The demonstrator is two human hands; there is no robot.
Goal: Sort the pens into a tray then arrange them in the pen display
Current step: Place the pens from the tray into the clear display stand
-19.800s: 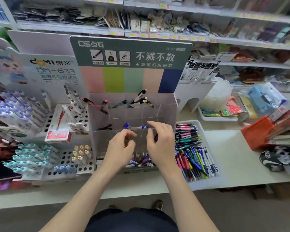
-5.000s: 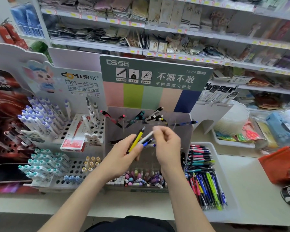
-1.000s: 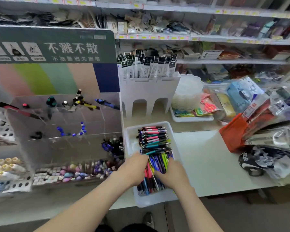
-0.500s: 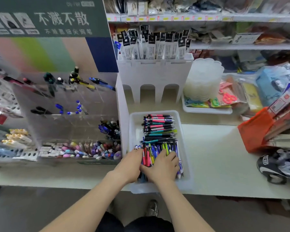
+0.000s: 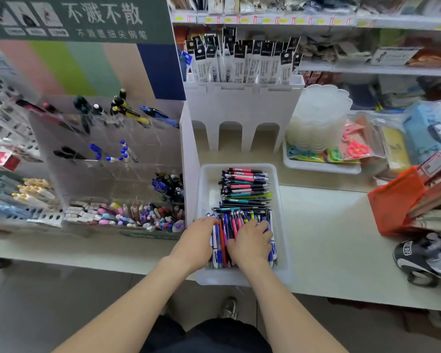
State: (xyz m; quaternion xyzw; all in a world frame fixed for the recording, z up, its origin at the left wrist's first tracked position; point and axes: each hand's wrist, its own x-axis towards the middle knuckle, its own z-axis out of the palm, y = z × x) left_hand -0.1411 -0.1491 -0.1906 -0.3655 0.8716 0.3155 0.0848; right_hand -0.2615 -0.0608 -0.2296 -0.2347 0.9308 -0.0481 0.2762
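Both hands have come down from the clear pen display [image 5: 107,179], where five seconds ago they held pens in the air, and now lie in the near end of the tray [image 5: 282,220]; over the last half second they have hardly shifted. The tray is a white, smooth plastic rectangle with rounded corners; it sits on a pale matte counter [image 5: 329,238], just right of the display. Slim, glossy pens fill it in two groups; crosswise pens [image 5: 245,189] in pink, teal and black are stacked at the far end; lengthwise pens [image 5: 228,225] in blue, red, pink and yellow-green lie at the near end. The left hand [image 5: 195,242] rests palm down, its fairly straight fingers pressed against the left edge of the lengthwise pens, gripping nothing; the right hand [image 5: 250,244] lies on top of the same pile, fingers bent and spread over the barrels; whether they close round any pen cannot be told. The display is transparent acrylic with stepped compartments; a few pens lean in its upper rows; a dark cluster stands at its lower right.
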